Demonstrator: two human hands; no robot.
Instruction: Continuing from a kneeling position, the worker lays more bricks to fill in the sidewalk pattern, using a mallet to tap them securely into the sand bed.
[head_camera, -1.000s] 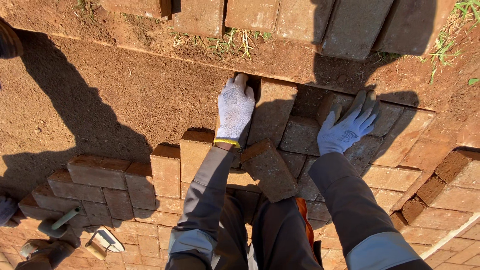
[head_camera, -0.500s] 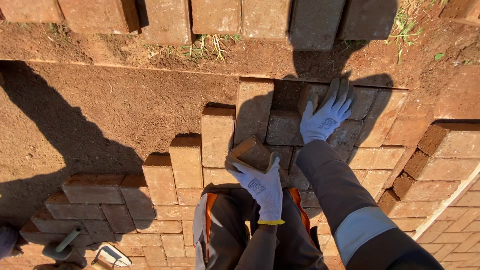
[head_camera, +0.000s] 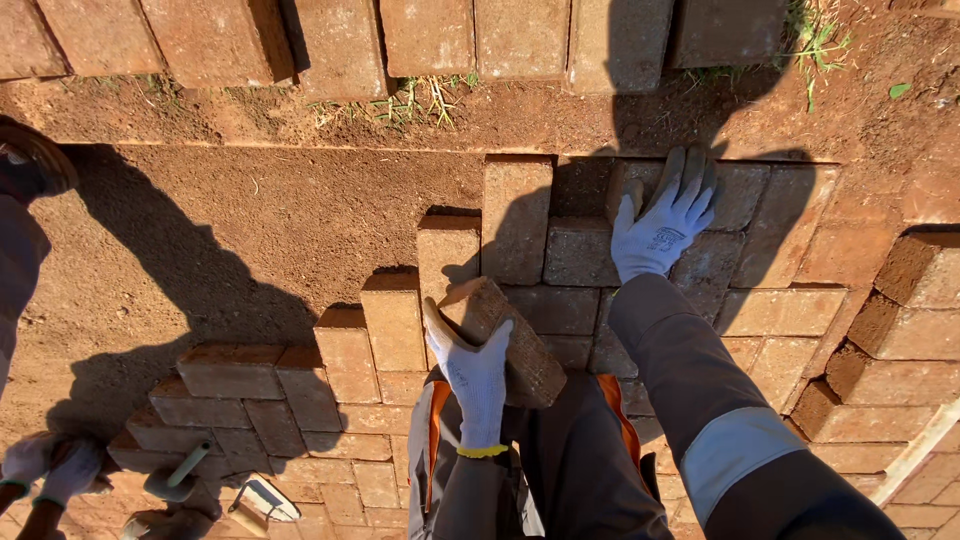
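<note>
Packed reddish-brown earth (head_camera: 250, 230) stretches ahead of me, with a loose row of rectangular concrete blocks (head_camera: 430, 40) along its far edge and the laid field of reddish paving bricks (head_camera: 760, 330) spreading under my knees and off to the right. My left hand (head_camera: 472, 375), in a white knit glove, has its fingers (head_camera: 440, 335) wrapped round a rough reddish-brown rectangular paving brick (head_camera: 505, 340); I hold it tilted, lifted clear of the laid course, just in front of my lap. My right hand (head_camera: 662, 225), also gloved, lies flat with fingers spread on the far bricks of the paving, pressing down and gripping nothing. The stepped edge of the paving (head_camera: 445, 240) climbs from left to right, and bare soil lies beside each step. I judge the step in hand to be carrying a fresh brick to that edge; the next move calls for turning it level, lining it up with the neighbouring joints and seating it snugly on the soil. At the lower left, another person's gloved hands (head_camera: 45, 465) work near a grey-handled tool (head_camera: 180, 470).
</note>
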